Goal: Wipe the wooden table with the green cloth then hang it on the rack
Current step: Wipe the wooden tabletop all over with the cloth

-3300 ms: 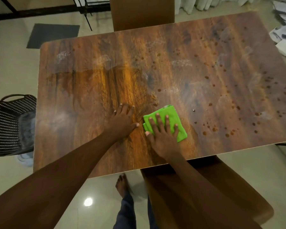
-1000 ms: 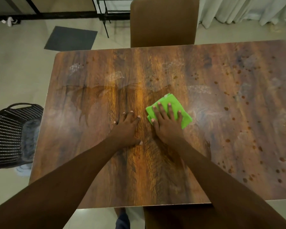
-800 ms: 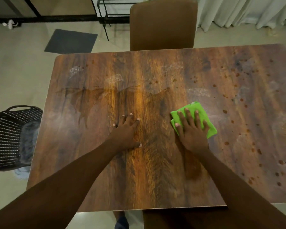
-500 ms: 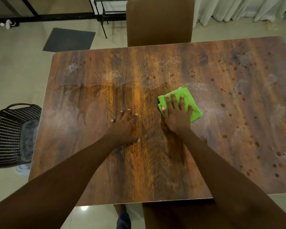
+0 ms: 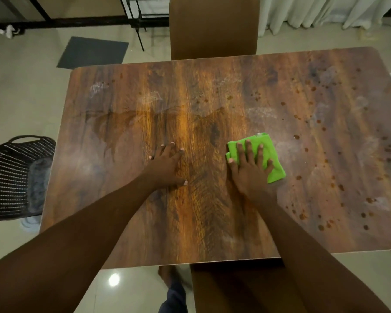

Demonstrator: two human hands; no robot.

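A black basket [image 5: 16,175] sits on the floor left of the tabletop [image 5: 122,199]. The left hand [image 5: 167,167] lies flat on bare wood, grip open and empty. Beside it, the right hand [image 5: 250,175], grip open with straight fingers, presses the folded green cloth [image 5: 275,172] onto the tabletop's middle. Brown spots [image 5: 325,161] dot the wood further right.

A home's dining room, it seems: a wooden table [image 5: 127,199] has a brown padded chair [image 5: 212,26] at its far side and a second chair [image 5: 235,290] at the near edge. The floor [image 5: 20,91] is glossy pale tile, with a dark mat [image 5: 93,51] beyond the table and a black basket [image 5: 11,175] at the left. Pale curtains [image 5: 314,12] hang to the floor at the back, and a bare foot [image 5: 167,276] stands on the tiles
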